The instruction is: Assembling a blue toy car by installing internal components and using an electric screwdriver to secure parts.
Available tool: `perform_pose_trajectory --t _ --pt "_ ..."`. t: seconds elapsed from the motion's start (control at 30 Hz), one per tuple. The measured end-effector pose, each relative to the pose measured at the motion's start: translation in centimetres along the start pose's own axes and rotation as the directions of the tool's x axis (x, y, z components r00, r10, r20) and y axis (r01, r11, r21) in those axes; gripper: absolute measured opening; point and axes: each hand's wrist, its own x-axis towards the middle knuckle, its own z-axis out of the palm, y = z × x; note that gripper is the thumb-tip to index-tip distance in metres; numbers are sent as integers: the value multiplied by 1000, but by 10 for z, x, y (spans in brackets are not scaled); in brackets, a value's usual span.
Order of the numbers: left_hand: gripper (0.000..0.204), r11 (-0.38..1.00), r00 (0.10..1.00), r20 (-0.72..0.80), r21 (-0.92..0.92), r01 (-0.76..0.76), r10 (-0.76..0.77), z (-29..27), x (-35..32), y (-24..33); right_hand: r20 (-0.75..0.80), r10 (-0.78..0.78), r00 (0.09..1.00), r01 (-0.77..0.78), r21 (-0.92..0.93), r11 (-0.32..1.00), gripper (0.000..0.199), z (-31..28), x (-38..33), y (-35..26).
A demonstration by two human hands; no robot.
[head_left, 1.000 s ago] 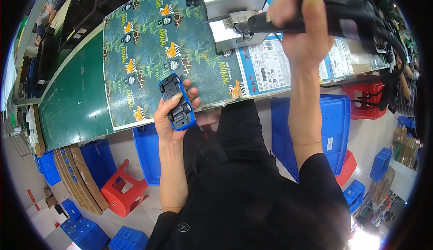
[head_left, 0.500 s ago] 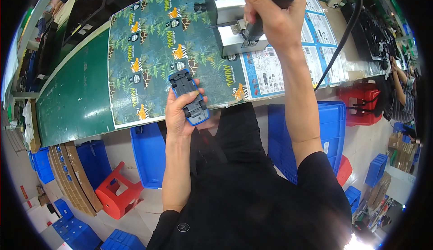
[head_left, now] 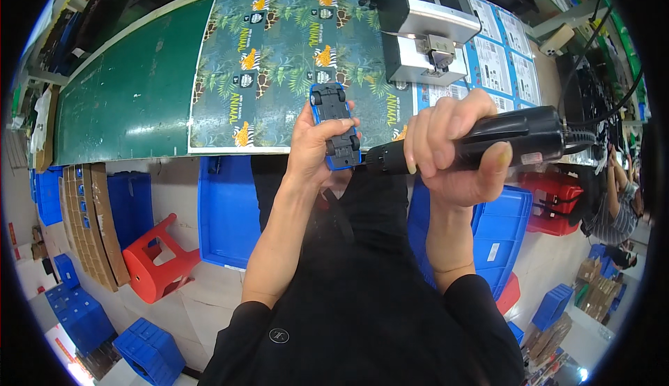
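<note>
My left hand (head_left: 309,145) is closed around a blue toy car (head_left: 332,109), its black underside and wheels facing up and my thumb lying across it. In my right hand (head_left: 456,152) is a black electric screwdriver (head_left: 519,134), held nearly level with its nose pointing left. The screwdriver's tip is at the near end of the car; whether it touches a screw is too small to tell. Beyond my right hand stands a silver metal box-shaped device (head_left: 411,62) with a small fitting on its front.
Printed sheets with animal patterns (head_left: 279,58) cover part of the green bench (head_left: 132,86). A black cable (head_left: 620,104) runs from the screwdriver toward the upper right. Blue bins (head_left: 226,212) and a red stool (head_left: 150,267) stand below the bench edge. Another person (head_left: 617,208) is at far right.
My right hand has brought the screwdriver from the metal device back and down to the car. My left hand with the car now appears farther right, and the view has shifted.
</note>
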Motion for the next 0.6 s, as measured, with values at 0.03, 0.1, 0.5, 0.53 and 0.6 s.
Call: perform_pose_trajectory --t 0.03,0.1,0.5,0.53,0.6 --pt "50 1000 1000 2 7 5 -5 0 0 0 -2 6 1000 -6 -12 1000 37 -1 0 3" --pt "52 1000 1000 6 0 14 -14 0 1 -1 -26 31 999 -31 -23 999 36 -1 -2 6" --pt "52 998 998 25 33 50 -51 7 2 4 56 134 989 -124 -152 981 44 -1 -1 24" --pt "52 997 997 24 13 77 -77 7 2 4 91 122 988 -110 -119 987 46 -3 0 26" --pt "51 996 996 18 22 84 -84 7 2 4 209 95 973 -78 -88 993 48 -9 1 30"
